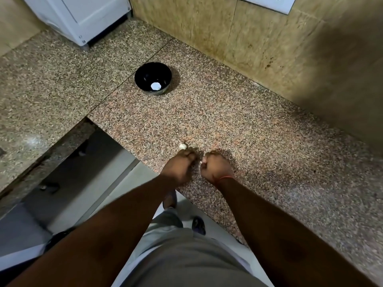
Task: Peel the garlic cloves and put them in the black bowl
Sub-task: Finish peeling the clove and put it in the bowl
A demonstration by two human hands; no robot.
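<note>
Speckled granite counter [238, 121], both hands working close to its front edge. Left hand [180, 166] is curled, fingertips down on the stone beside 1 loose garlic clove [182, 146]; what it holds can't be told. Right hand [216, 167] is fisted, a white bit pinched at its fingertips, probably clove or skin. Black bowl [153, 78] sits toward the back edge near the wall, 1 white piece inside. Step: peeling underway. Next likely needs the skin stripped off, then a reach to the bowl.

black bowl [153, 78], garlic clove [182, 146], curled hands
</note>
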